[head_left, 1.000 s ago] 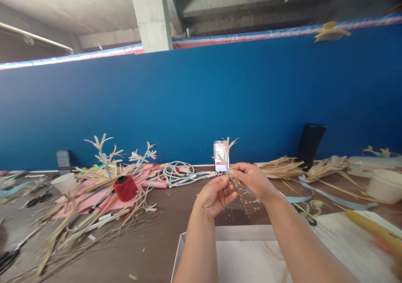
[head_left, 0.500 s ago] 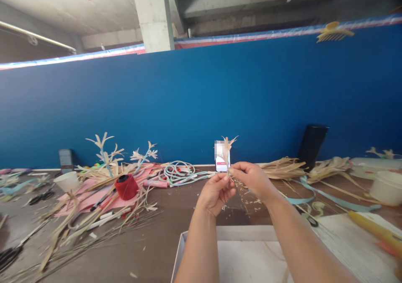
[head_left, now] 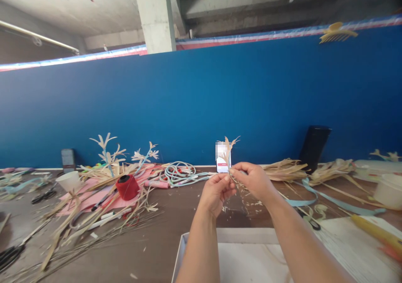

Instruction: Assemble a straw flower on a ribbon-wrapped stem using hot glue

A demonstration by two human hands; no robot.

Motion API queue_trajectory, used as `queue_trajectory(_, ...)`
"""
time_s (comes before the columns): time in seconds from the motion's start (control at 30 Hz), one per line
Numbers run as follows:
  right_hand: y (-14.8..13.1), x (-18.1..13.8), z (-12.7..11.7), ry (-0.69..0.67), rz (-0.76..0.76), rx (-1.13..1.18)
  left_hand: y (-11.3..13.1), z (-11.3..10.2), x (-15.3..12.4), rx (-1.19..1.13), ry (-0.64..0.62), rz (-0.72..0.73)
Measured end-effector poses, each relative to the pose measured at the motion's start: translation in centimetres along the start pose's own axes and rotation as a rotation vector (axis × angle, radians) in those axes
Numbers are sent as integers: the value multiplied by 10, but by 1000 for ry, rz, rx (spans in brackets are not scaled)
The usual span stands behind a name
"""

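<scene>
A small dried-husk flower (head_left: 228, 149) stands upright above my hands, its pale petals spread out in front of a phone (head_left: 223, 163) propped against the blue panel. My right hand (head_left: 251, 177) pinches the flower's stem between thumb and forefinger from the right. From the left, the thumb and forefinger of my left hand (head_left: 218, 191) close at the lower end of the stem, with the other fingers curled. The fingertips of both hands almost meet, and the lower stem is mostly hidden by them. Below my forearms lies a shallow white box (head_left: 245, 235).
At left, finished husk flowers (head_left: 106, 149) rise behind a red thread spool (head_left: 127, 187), pink paper and loose stems. Scissors (head_left: 12, 253) lie at far left. Coiled cable (head_left: 179, 174) lies behind my hands. At right are husk bundles (head_left: 285, 170), blue ribbon (head_left: 354, 207) and a white cup (head_left: 389, 191).
The view has shifted very slightly. Both hands keep their pinch at the flower's stem, with hardly any visible movement.
</scene>
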State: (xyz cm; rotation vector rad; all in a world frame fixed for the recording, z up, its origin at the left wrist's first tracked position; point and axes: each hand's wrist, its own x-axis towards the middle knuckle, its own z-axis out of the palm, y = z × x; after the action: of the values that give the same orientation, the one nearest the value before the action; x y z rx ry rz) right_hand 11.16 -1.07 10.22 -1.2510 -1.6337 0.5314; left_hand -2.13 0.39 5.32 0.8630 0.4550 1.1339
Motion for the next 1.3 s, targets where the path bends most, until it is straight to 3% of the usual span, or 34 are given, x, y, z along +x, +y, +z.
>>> queue_trajectory(0.13,-1,-1,0,3,19,-5,4,1,-2,1,-16,-25)
queue_trajectory(0.3,-2,-1,1,1,35,-20,4,11,-2,101,20,62)
queue_trajectory(0.67,7,1,2,-35,12,-18,-3,16,5,410,205,174)
queue_trajectory(0.93,8,2,1,-2,26,-22,-4,13,5,545,191,218)
queue_trajectory(1.3,7,1,-1,-28,24,10,7,16,0,418,118,131)
